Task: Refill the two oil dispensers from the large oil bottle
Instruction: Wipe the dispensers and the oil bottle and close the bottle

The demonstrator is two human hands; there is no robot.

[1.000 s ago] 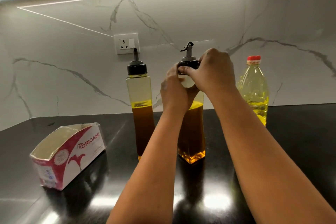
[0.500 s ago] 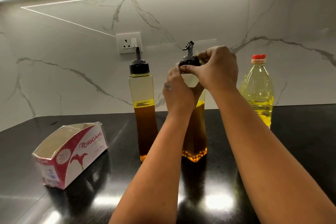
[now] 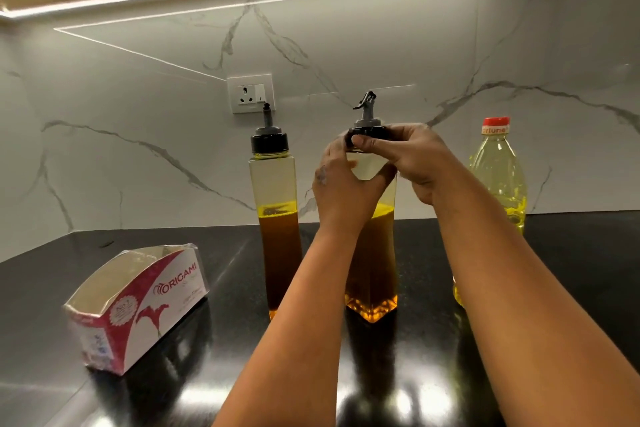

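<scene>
The black counter (image 3: 571, 288) under my forearms is glossy stone, mirroring the lights, and it runs back to a pale marble-veined wall (image 3: 138, 97) past my fingertips. Far to the outside of my left hand (image 3: 341, 191) lies an open card box (image 3: 138, 308), white and pink, with a curved cut-out front. Just beyond the outside of my right hand (image 3: 412, 163) stands the oil bottle (image 3: 498, 177), clear rounded plastic with pale yellow oil and a red cap, partly hidden behind my right forearm. Between my hands is the near dispenser (image 3: 372, 270): clear, square-sided, upright on the counter, amber oil filling it to about the height of my left wrist. My left hand wraps its upper body just under the neck, fingers curled round it. My right hand pinches its black cap (image 3: 369, 133), thumb on the near side and fingers bent over the far rim; a grey spout with a lever sticks up above my knuckles. The second dispenser (image 3: 273, 218), slimmer and straight-walled, stands just left of my left hand, untouched, black-capped.
</scene>
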